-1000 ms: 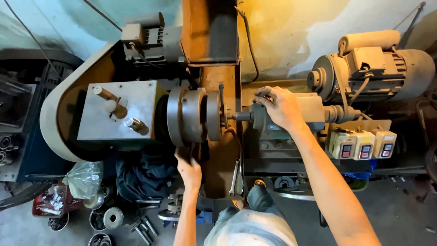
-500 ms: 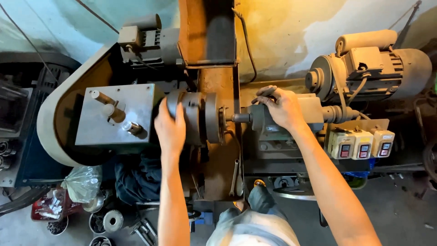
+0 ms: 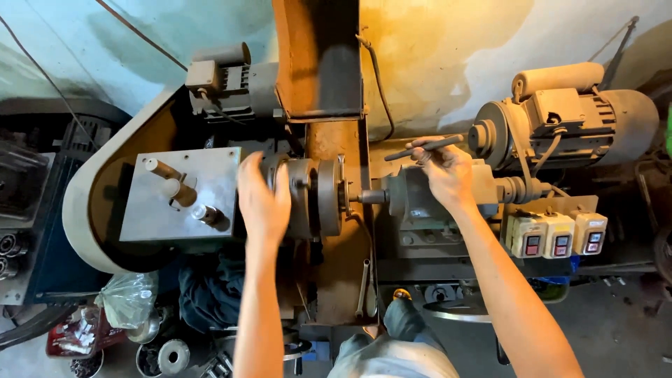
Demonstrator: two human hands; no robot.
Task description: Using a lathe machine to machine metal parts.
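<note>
Gripping the chuck (image 3: 308, 197), the left hand (image 3: 262, 192) lies flat over its left rim, fingers curled round the top, so the grip is clenched on the chuck. Right hand (image 3: 448, 171) rests on the tailstock (image 3: 413, 199) and pinches a thin dark rod (image 3: 423, 148) between thumb and fingers; the rod lies nearly level, pointing left, above the tailstock's top edge.

Largest first: the lathe (image 3: 336, 266) runs left to right across the view, its rusty bed under both hands. A curved belt guard (image 3: 84, 203) wraps the lathe's left end. Inside it sits the grey headstock box (image 3: 182, 199), with three stubby levers (image 3: 175, 189) standing on its top face. The chuck is just right of that box, at the lathe's middle, its face turned toward the tailstock, whose short centre (image 3: 371, 197) points at it. A rusty column (image 3: 318, 56) rises behind the chuck.

At the right rear corner stands a big motor (image 3: 581, 122), close to the wall. A smaller motor (image 3: 231, 80) sits behind the headstock. Three pale switch boxes (image 3: 556, 234) hang in a row at the lathe's front right edge. A wrench (image 3: 363, 288) leans along the bed's front. On the floor at front left lie a dark cloth (image 3: 206, 290), a plastic bag (image 3: 129, 297) and round metal parts (image 3: 168, 357).
</note>
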